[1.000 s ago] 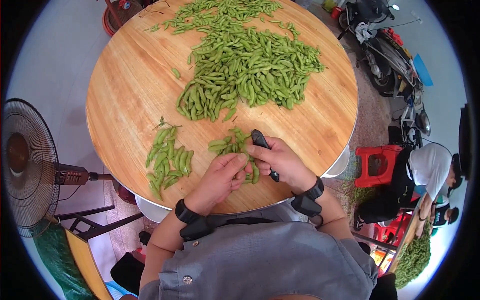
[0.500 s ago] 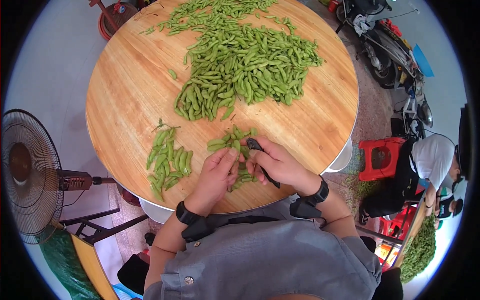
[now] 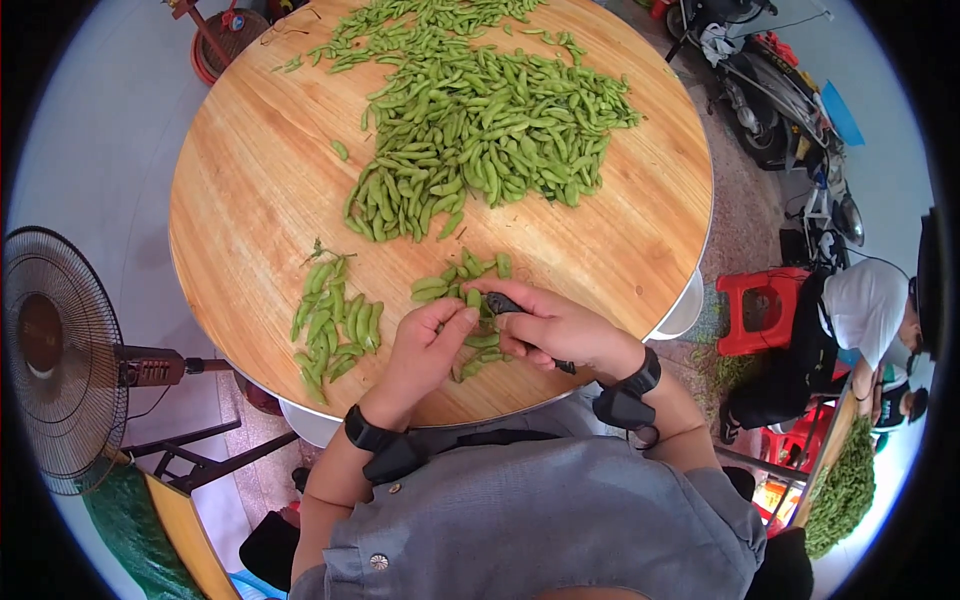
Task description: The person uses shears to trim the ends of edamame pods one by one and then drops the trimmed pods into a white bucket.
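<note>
My left hand [image 3: 427, 345] is closed in a pinch at the table's near side, with a green soybean pod [image 3: 473, 299] at its fingertips. Close beside it, my right hand [image 3: 560, 325] is wrapped round a slim black tool [image 3: 503, 303]. Its working end is hidden by my fingers, and its other end pokes out below my palm. Under and just beyond both hands lies a small group of pods [image 3: 430, 288]. To the left is another small pile of pods [image 3: 325, 320]. A large heap of pods [image 3: 490, 130] covers the far middle of the table.
The round wooden table [image 3: 250, 200] has a single pod [image 3: 339, 149] left of the heap. A standing fan [image 3: 60, 350] is at the left. On the right are a red stool [image 3: 755, 312], a motorbike [image 3: 765, 110] and a person in white [image 3: 865, 305] beside more greenery [image 3: 843, 490].
My right hand has tilted, and less of the black tool shows past its palm. My left hand has shifted slightly left and down. The pod piles look unchanged.
</note>
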Motion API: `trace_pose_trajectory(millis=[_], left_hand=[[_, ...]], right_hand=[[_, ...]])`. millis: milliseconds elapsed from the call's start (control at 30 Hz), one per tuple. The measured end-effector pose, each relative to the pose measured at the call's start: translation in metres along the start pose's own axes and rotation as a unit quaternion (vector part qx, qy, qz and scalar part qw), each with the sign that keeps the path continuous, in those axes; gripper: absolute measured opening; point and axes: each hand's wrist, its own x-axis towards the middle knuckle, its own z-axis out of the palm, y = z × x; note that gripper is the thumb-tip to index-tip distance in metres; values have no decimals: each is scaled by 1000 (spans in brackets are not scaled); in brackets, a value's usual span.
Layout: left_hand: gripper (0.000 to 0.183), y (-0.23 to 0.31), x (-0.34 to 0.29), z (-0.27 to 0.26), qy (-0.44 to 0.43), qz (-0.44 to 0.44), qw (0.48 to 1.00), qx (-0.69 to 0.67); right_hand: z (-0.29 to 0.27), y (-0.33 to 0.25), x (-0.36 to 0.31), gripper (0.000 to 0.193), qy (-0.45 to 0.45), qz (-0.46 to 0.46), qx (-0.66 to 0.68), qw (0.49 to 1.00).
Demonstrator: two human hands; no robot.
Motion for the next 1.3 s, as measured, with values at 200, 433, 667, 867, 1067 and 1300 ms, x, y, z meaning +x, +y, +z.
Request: trace_pose_trajectory(millis=[200, 433, 667, 867, 1067, 1300], left_hand=[[18, 2, -2, -3, -19, 30, 999, 33], [29, 3, -6, 0, -95, -185, 888, -411], [33, 17, 1, 4, -102, -212, 905, -354], [34, 1, 5, 1, -61, -99, 982, -147], [35, 16, 5, 5, -45, -193, 950, -241], [33, 10, 4, 3, -77, -184, 964, -178]], right_hand=[[-3, 6, 3, 43, -35, 61, 206, 976], [-3, 3, 7, 21, -1, 54, 202, 978], [-6, 2, 27, 15, 51, -15, 221, 974], [-5, 0, 25, 15, 25, -7, 166, 986], [-7, 3, 22, 12, 41, -4, 176, 983], [-5, 5, 24, 6, 45, 9, 82, 996]])
